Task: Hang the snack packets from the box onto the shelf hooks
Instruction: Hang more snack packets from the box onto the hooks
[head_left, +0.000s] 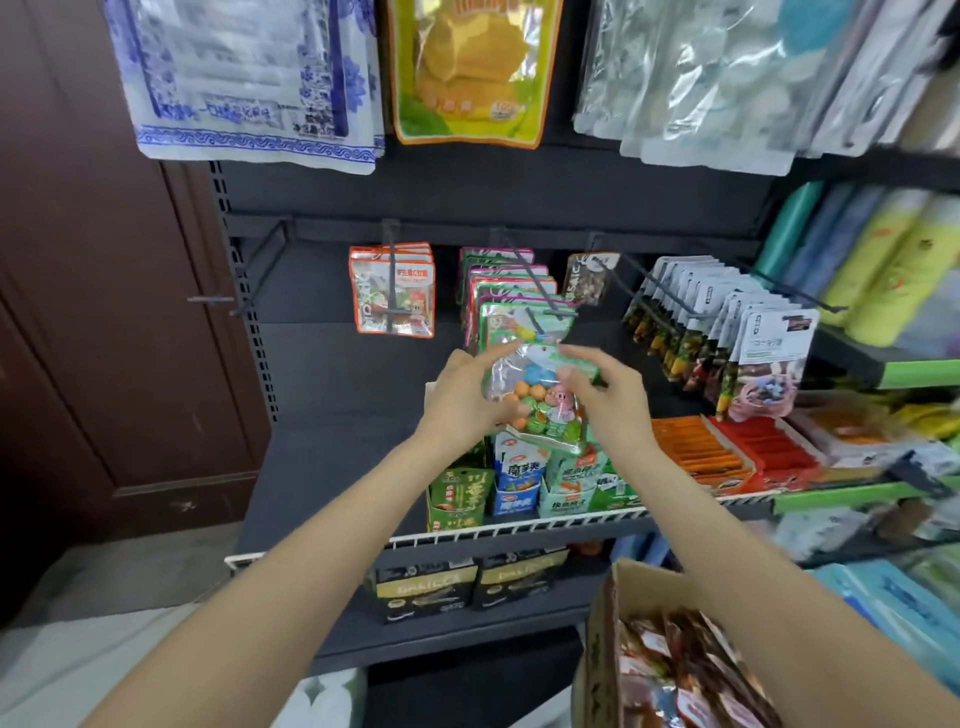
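A clear green-edged snack packet (540, 400) with coloured balls and a pink cartoon figure is held in front of the shelf by both hands. My left hand (462, 395) grips its left side, and my right hand (608, 392) pinches its top right edge. The packet's top sits just below the tip of a hook (540, 296) that carries several matching green and pink packets (511, 291). The cardboard box (670, 649) at the lower right holds several red and brown packets.
Other hooks carry red-edged packets (392, 291), one small packet (589, 278) and several white and black packets (727, 322). An empty hook (260, 275) sticks out at the left. Small snack boxes (519, 478) stand on the wire-edged shelf below. A brown door is at the left.
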